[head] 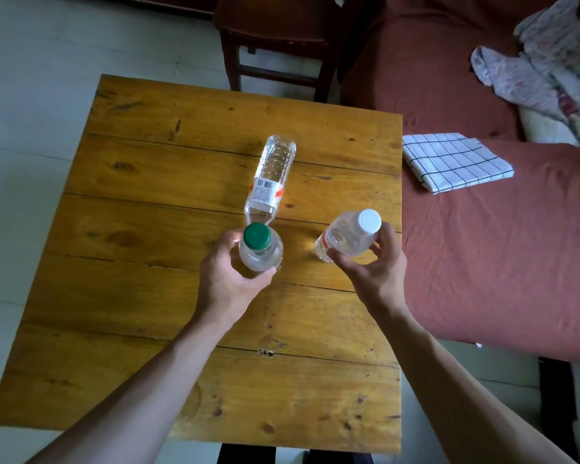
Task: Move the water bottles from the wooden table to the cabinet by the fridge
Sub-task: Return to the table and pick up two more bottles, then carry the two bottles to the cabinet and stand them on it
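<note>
Hands curl round bottles: left hand (230, 267) grips green-capped bottle (260, 251), right hand (374, 264) white-capped bottle (350, 237).

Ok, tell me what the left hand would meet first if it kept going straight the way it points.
Probably the labelled bottle lying on the wooden table, just beyond the green-capped bottle the left hand grips; depth is unclear.

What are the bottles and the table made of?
The three bottles, like the lying bottle, look like clear thin plastic: you see through them, and it has ridges. The table looks like varnished wood: planks with knots, grain and a slight shine.
</note>
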The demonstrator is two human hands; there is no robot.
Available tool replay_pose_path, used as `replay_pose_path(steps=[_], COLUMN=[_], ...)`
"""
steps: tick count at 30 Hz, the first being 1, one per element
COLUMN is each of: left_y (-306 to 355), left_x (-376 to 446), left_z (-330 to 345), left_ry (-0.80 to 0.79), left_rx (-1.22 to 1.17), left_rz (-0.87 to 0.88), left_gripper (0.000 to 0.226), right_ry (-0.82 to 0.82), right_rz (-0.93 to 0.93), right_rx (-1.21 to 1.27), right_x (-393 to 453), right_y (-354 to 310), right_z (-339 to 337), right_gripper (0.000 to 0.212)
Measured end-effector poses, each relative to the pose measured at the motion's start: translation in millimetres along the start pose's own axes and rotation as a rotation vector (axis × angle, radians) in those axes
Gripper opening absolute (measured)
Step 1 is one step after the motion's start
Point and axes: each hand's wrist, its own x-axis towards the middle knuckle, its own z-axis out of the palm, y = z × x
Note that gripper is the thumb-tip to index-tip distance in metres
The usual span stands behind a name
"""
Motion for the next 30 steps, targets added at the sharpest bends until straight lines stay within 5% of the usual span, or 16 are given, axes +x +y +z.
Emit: replay_pose_path(steps=[12,30], left_y=[41.8,254.6], left_x=[1.5,0.0], left_z=[-17.5,-155.9], left_ry=[0.016,0.132], left_rx=[-0.04,-0.139], left_rz=[0.051,0.208], left_gripper=[0.06,0.056], right_ry=[-0.126,-0.003], right_rz=[-0.04,-0.268], right_rx=[-0.053,0.064], right_x=[1.5,-15.8], right_y=[-31.7,-243.5], right_z=[-35.7,-139.3], right_gripper=[0.061,0.05])
